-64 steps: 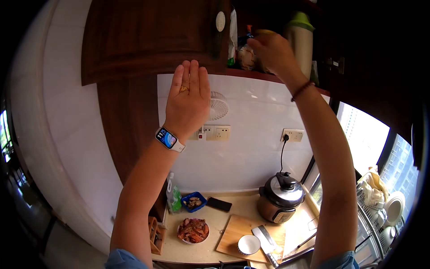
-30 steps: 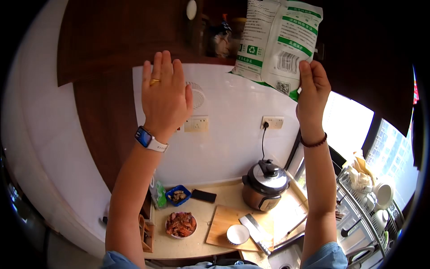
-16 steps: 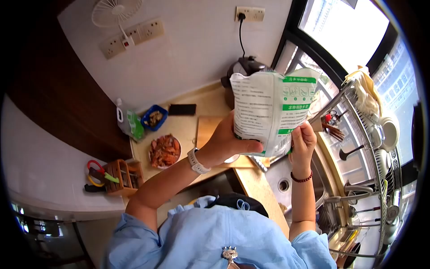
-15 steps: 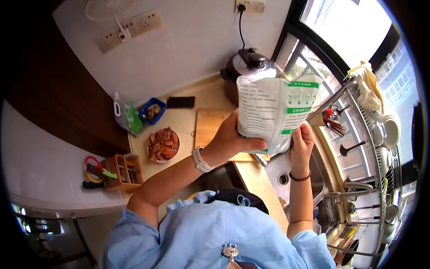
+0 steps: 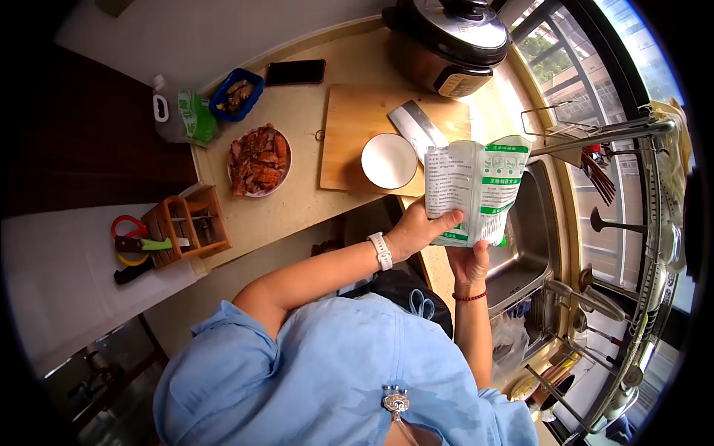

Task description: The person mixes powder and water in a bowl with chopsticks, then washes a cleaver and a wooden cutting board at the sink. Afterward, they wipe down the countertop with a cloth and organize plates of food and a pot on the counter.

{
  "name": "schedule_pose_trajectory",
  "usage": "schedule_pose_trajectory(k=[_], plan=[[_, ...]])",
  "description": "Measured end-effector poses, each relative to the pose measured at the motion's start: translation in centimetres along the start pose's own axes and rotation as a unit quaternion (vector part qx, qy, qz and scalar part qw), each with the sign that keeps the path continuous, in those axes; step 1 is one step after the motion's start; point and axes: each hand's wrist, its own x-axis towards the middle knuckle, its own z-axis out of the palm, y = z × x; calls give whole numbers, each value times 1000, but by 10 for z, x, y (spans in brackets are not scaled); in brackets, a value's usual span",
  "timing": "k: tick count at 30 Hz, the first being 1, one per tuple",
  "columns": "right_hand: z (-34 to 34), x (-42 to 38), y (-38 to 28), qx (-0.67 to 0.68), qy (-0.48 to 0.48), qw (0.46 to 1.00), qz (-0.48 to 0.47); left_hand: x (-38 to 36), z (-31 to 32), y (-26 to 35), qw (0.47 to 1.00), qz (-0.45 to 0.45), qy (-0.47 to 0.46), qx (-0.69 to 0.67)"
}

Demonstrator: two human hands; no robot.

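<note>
A white plastic packet (image 5: 455, 182) with green bands and printed text is held up in front of me, over the right end of the counter by the sink. My left hand (image 5: 418, 230) grips its lower left side, thumb across the front. At the lower right corner, my right hand (image 5: 470, 265) pinches the packet from below; its other fingers are partly hidden. Just left of the packet, a white bowl (image 5: 389, 161) stands on the wooden cutting board (image 5: 349, 111). Behind the bowl lies a cleaver (image 5: 416, 126), its near end hidden by the packet.
An electric pressure cooker (image 5: 450, 44) stands at the back. Leftward are a phone (image 5: 296, 72), a blue tray of food pieces (image 5: 236, 95), a plate of reddish chopped meat (image 5: 259, 160) and a wooden knife holder (image 5: 186, 227). The sink (image 5: 529, 230) and dish rack (image 5: 647, 245) are on my right.
My view has tilted down, bringing the white bowl and cleaver into sight. The packet appears lower and farther right in the view, still in both hands.
</note>
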Motion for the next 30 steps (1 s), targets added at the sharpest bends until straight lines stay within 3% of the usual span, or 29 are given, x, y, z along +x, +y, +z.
schedule_pose_trajectory(k=[7, 10, 13, 18, 30], plan=[[-4, 6, 3, -86, 50, 995, 32, 0, -30, -18, 982, -58, 9, -181], [-7, 8, 8, -131, 89, 987, 30, 0, -35, -27, 955, -129, 32, -264], [-3, 10, 11, -165, 109, 980, 10, 4, -41, -38, 942, -131, 25, -309], [-2, 15, 15, -239, 140, 961, -22, 9, -44, -52, 926, -136, 39, -351], [15, 22, 13, -381, 112, 914, -84, 19, -48, -65, 893, -193, 64, -401]])
